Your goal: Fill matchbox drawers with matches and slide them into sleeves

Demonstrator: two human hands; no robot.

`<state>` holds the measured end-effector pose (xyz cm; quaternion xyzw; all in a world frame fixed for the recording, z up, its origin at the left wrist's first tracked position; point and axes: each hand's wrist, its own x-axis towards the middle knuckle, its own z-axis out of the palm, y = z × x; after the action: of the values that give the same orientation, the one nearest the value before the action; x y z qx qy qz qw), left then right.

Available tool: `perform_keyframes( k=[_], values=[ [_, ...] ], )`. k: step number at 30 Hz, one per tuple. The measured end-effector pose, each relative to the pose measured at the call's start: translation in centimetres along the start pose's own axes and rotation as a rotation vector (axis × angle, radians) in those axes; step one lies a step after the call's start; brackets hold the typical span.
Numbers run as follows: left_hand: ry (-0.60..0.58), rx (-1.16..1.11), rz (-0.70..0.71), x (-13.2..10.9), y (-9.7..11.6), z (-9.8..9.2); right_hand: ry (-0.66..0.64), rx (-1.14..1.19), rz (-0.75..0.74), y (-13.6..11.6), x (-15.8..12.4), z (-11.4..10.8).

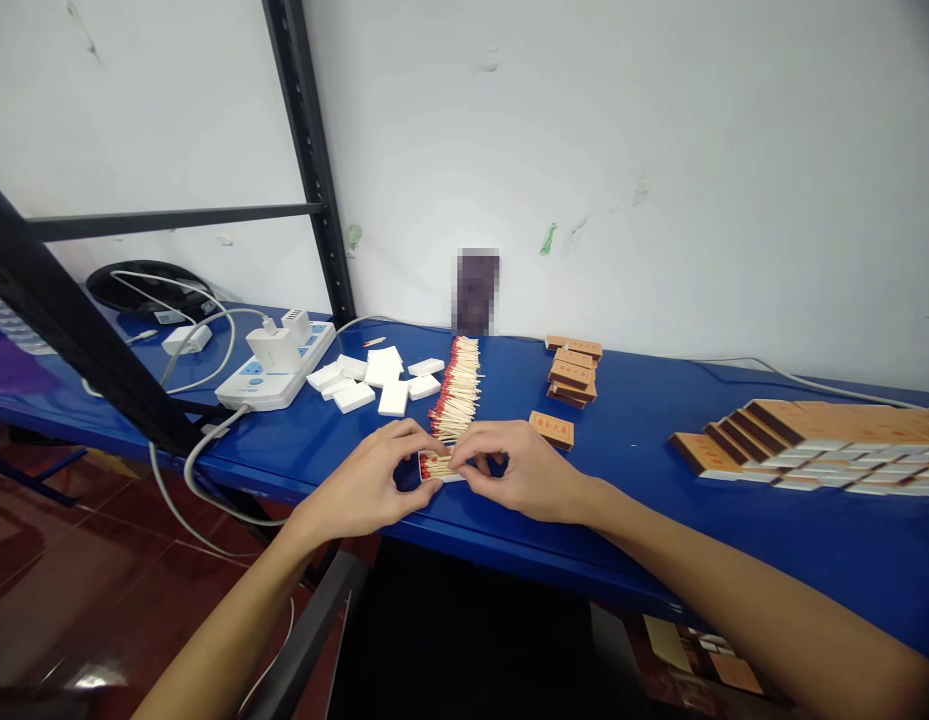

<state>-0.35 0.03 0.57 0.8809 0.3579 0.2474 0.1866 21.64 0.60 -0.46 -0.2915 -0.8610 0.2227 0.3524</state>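
Observation:
Close to the front edge of the table, a small white matchbox tray (pixel 454 478) holds several red-headed matches (pixel 436 466), heads to the left. My left hand (pixel 378 470) grips the tray's left end, thumb in front and fingers behind. At the right end, my right hand (pixel 520 468) is closed in a pinch on the matches, its fingertips covering that end of the tray. Just behind both hands lies a long row of loose matches (pixel 459 385), heads mostly to the left. White tray pieces (pixel 393 398) are scattered to the left of the row.
One orange matchbox sleeve (pixel 552 430) lies right of the row, before a small stack of sleeves (pixel 573 372). A large matchbox pile (pixel 824 440) stands far right. At left are a power strip (pixel 273 375), cables and a black shelf post (pixel 310 150). A wall rises behind the blue table (pixel 629 480).

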Motion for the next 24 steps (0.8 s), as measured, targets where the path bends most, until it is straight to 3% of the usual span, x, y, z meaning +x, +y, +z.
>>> perform_keyframes(
  k=[8, 13, 17, 24],
  values=[
    [0.014, 0.012, 0.01, -0.12, -0.13, 0.07, 0.033, -0.032, 0.02, 0.29, 0.08, -0.18],
    [-0.003, 0.007, 0.029, -0.12, -0.09, -0.01, 0.057, -0.202, 0.064, 0.44, 0.09, -0.45],
    [-0.018, 0.002, 0.031, -0.11, -0.05, -0.09, -0.016, -0.308, 0.097, 0.67, 0.08, -0.58],
    [0.006, 0.044, 0.003, -0.06, 0.0, 0.05, -0.093, -0.294, 0.081, 0.33, 0.06, -0.55]
  ],
)
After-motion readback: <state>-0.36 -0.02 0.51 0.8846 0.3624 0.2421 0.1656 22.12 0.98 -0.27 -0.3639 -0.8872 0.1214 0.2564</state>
